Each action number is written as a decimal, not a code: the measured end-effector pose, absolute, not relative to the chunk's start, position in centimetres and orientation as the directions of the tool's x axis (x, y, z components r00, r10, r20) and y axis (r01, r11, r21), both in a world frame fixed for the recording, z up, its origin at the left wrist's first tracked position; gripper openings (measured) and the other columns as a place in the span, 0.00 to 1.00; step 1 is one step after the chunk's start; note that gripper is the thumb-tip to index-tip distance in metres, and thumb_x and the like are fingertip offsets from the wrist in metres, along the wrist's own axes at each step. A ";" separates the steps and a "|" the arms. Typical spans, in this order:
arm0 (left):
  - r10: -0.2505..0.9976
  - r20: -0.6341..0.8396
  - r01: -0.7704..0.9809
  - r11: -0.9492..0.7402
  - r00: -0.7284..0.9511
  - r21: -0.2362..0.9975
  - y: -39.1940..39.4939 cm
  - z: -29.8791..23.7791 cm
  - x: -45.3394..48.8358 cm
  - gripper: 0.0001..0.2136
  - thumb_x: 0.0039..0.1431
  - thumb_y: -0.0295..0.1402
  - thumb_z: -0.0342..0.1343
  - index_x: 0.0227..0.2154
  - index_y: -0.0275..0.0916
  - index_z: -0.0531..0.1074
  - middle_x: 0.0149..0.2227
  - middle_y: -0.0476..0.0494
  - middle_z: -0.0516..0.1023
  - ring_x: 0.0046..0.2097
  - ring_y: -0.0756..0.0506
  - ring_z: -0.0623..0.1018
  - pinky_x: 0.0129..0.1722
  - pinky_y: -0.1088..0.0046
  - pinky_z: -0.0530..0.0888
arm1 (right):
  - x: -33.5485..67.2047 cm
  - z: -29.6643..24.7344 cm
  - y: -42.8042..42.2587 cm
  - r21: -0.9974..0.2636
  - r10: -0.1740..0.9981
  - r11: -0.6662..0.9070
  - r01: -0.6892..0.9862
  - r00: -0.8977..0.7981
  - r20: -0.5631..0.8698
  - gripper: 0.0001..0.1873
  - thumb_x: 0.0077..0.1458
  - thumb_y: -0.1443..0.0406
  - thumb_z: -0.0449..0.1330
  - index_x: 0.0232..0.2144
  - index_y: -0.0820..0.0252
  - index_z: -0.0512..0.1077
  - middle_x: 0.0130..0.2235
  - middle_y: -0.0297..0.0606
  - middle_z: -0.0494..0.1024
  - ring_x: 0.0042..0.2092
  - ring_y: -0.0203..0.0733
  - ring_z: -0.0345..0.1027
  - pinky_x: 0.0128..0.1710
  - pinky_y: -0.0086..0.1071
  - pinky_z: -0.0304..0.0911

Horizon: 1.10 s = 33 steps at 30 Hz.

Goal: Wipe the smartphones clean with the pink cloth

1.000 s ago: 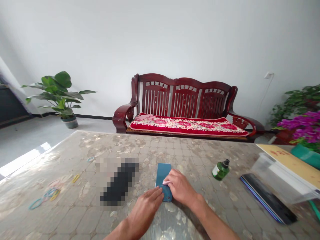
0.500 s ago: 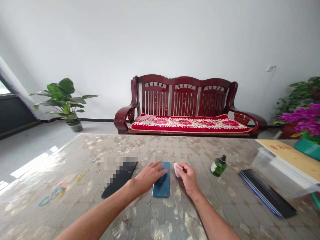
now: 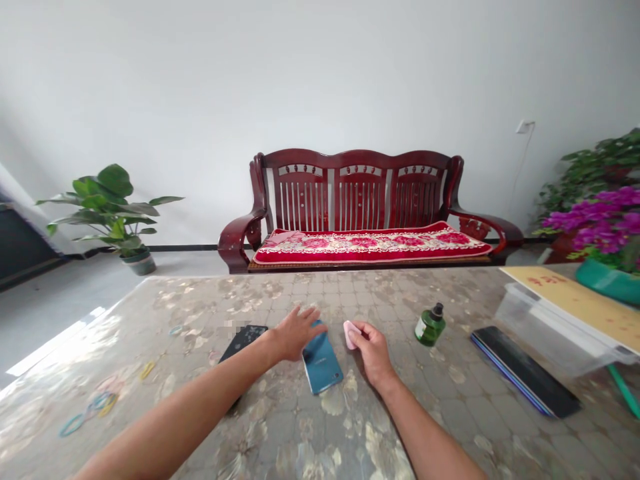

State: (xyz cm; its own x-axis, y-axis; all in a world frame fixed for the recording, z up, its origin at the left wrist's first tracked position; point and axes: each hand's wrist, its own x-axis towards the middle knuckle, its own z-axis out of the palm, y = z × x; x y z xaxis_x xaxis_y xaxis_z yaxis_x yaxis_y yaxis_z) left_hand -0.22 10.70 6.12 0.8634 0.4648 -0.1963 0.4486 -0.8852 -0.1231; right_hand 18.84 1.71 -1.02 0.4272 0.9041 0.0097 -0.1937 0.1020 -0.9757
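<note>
We look down on a patterned table point(image 3: 390, 293), where our two hands work well apart from each other. The left hand point(image 3: 299, 333) is spread, palm down and fingers parted, over the far end of a blue phone point(image 3: 323, 367); from this angle we cannot be sure whether the fingertips rest on its surface or hang just above it. The right hand point(image 3: 371, 347) is closed in a pinch, its thumb and fingers gripping a small pink piece point(image 3: 350, 333), which is held near the far right side of the phone and clear of it. The phone lies on the table between our hands, back upward and set askew, its near end turned to the right, with the camera at the near right corner. To the left, a black slab point(image 3: 245, 339) lies partly hidden behind our left forearm. Farther left we note a loose cluster of coloured bands point(image 3: 95, 405). To the right of our right hand stands a green bottle point(image 3: 429, 329) with a black top, upright; beyond it lies a stack point(image 3: 525, 373) of flat, dark slabs, beside a clear box point(image 3: 540, 340) on which a yellow board point(image 3: 580, 300) rests. Across the table stands a red-brown bench point(image 3: 360, 193).
</note>
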 end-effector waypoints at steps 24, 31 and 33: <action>0.786 -0.138 0.796 -0.582 0.603 0.168 -1.4 3.6 -1.7 0.28 0.55 0.29 0.63 0.60 0.37 0.65 0.62 0.33 0.65 0.59 0.34 0.69 0.58 0.58 0.68 | 19.8 -1.0 1.8 -0.990 0.940 0.069 0.124 0.324 0.106 0.16 0.47 0.53 0.64 0.31 0.60 0.79 0.27 0.35 0.77 0.29 0.40 0.66 0.31 0.30 0.61; 0.694 0.110 0.643 -0.707 0.712 0.294 -0.4 1.4 -2.4 0.13 0.62 0.24 0.56 0.48 0.41 0.74 0.54 0.41 0.74 0.53 0.40 0.73 0.54 0.63 0.73 | 17.9 0.8 0.0 -0.680 0.936 0.244 0.691 0.016 0.352 0.12 0.56 0.71 0.55 0.32 0.55 0.79 0.35 0.38 0.76 0.39 0.40 0.70 0.42 0.30 0.63; 0.673 0.159 0.618 -0.731 0.722 0.290 -0.4 0.9 -2.3 0.11 0.62 0.23 0.55 0.44 0.41 0.75 0.51 0.42 0.76 0.50 0.41 0.75 0.51 0.64 0.75 | 17.4 0.7 -0.4 -0.592 0.932 0.265 0.761 -0.045 0.358 0.14 0.56 0.74 0.55 0.31 0.55 0.79 0.35 0.37 0.75 0.41 0.40 0.69 0.43 0.30 0.63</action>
